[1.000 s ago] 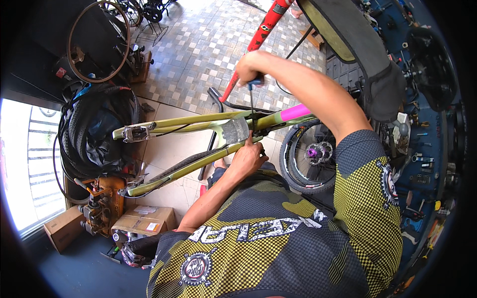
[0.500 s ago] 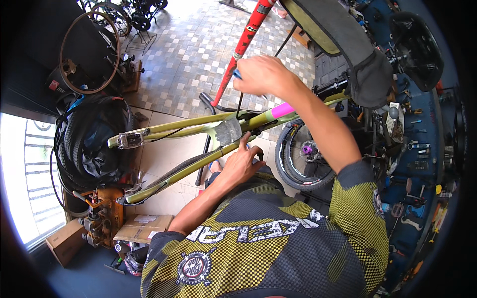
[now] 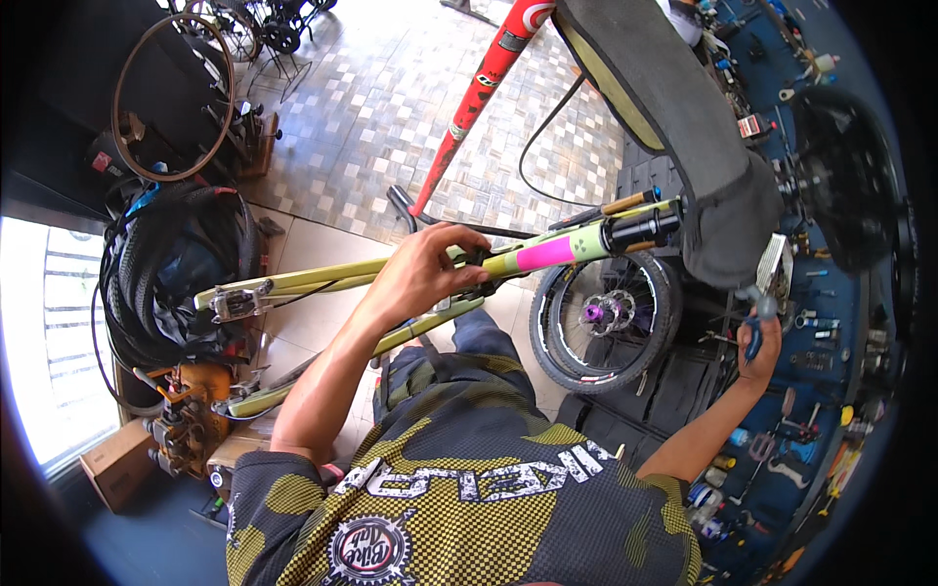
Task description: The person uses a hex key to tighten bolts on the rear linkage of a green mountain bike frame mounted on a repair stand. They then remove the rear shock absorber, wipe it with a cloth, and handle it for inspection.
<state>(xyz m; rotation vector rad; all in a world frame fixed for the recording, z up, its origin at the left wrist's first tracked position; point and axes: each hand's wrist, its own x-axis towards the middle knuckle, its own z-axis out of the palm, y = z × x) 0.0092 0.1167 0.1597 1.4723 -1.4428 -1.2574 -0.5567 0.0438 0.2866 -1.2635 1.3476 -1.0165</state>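
Observation:
An olive-green bike frame (image 3: 498, 266) with a pink band lies across in front of me. My left hand (image 3: 420, 269) is closed around its middle, thumb and fingers on a dark part (image 3: 474, 268) there. What that part is, the fingers partly hide. Out to the right, over the tool bench, my right hand (image 3: 762, 350) grips a blue-handled tool (image 3: 752, 338); its kind does not show. Close by that hand is a grey rounded object (image 3: 756, 296). A black cable (image 3: 526, 161) curves in a loop beyond the frame.
A red stand post (image 3: 469, 117) rises beyond the frame. Two wheels (image 3: 608, 366) lean below its right end. Many tools line the blue bench (image 3: 831, 293) at right. Tyres (image 3: 176, 283) hang at left, near a bare rim (image 3: 117, 98) and a cardboard box (image 3: 122, 464).
My right hand has swung from above the frame to the bench at right, with the blue-handled tool. My left hand has shifted up and left onto the frame's middle. The view has shifted.

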